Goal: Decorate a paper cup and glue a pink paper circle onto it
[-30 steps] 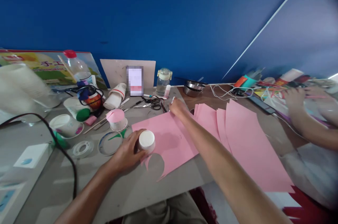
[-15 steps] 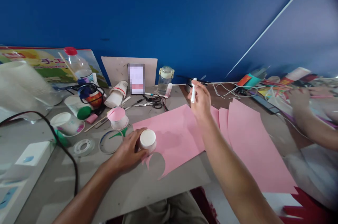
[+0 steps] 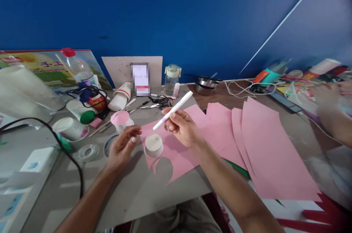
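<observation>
Pink paper, smooth and matte: one sheet (image 3: 177,158) lies flat on the dull grey tabletop (image 3: 132,200), its near edge cut by a round notch with thin, pointed slivers either side. White cup (image 3: 153,147) stands upside down on the sheet's left part, just above the notch; short tapered wall, flat pale circular base uppermost. More pink sheets (image 3: 268,152) fanned to the right, straight-edged, overlapping.

Marker (image 3: 173,110): slim white barrel, lilac band toward its lower end. Cannot tell whether that end is capped.

Right hand (image 3: 183,126) raised over the sheet, forearm coming in from the lower right. Thumb and fingers closed around the marker, which slants, upper end away to the right, lower end above the cup and apart from it.

Left hand (image 3: 122,148) just left of the cup, not touching it. Fingers half bent, thumb apart from them, nothing held; forearm from the lower left.

Nearby: pink disc (image 3: 120,117) resting on a paper cup, clear plastic tape roll (image 3: 88,151), metal scissors (image 3: 150,106) with dark handles. Behind, a glass jar (image 3: 171,81) with cream lid and shiny steel bowls (image 3: 205,86).
</observation>
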`<act>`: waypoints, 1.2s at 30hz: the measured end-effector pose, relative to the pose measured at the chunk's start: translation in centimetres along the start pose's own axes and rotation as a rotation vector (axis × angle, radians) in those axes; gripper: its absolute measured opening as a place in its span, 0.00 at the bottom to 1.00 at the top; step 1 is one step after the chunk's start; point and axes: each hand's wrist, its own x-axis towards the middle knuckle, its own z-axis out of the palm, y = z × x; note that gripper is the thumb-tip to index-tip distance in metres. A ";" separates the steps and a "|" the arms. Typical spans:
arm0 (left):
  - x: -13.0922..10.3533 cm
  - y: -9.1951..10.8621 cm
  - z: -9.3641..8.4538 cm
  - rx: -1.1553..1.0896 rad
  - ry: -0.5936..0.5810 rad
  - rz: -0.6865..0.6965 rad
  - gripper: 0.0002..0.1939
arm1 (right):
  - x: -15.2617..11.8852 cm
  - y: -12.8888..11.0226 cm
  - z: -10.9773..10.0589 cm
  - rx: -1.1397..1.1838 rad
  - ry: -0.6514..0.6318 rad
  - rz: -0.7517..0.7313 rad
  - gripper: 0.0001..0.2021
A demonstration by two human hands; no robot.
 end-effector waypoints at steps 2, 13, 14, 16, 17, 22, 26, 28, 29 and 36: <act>0.0 0.6 0.1 0.013 -0.003 0.036 0.17 | 0.0 0.0 0.6 -0.071 -0.023 0.007 0.13; -1.0 0.7 0.1 0.212 -0.030 0.142 0.12 | -0.3 0.7 3.7 -0.539 -0.188 0.068 0.16; -1.0 0.8 0.2 0.235 -0.035 0.146 0.10 | -0.3 0.7 3.8 -0.541 -0.169 0.045 0.16; -1.0 0.9 0.3 0.252 -0.044 0.148 0.10 | -0.2 0.6 3.8 -0.542 -0.116 -0.018 0.17; -1.0 1.0 0.3 0.254 -0.050 0.149 0.10 | -0.1 0.6 3.7 -0.544 -0.094 -0.050 0.17; -0.8 1.3 0.3 0.264 -0.069 0.199 0.10 | -0.1 0.9 4.3 -0.615 -0.119 -0.116 0.15; -0.9 1.8 0.6 0.277 0.011 0.242 0.08 | -0.2 1.4 5.4 -0.739 -0.215 -0.184 0.14; -1.0 1.9 0.6 0.301 0.046 0.253 0.08 | 0.0 1.7 5.7 -0.760 -0.211 -0.221 0.14; -1.0 1.9 0.6 0.318 0.055 0.254 0.08 | 0.0 1.7 5.8 -0.760 -0.204 -0.231 0.14; -1.1 1.7 0.3 0.453 0.083 0.238 0.08 | -0.2 2.4 5.7 -0.789 -0.122 -0.282 0.14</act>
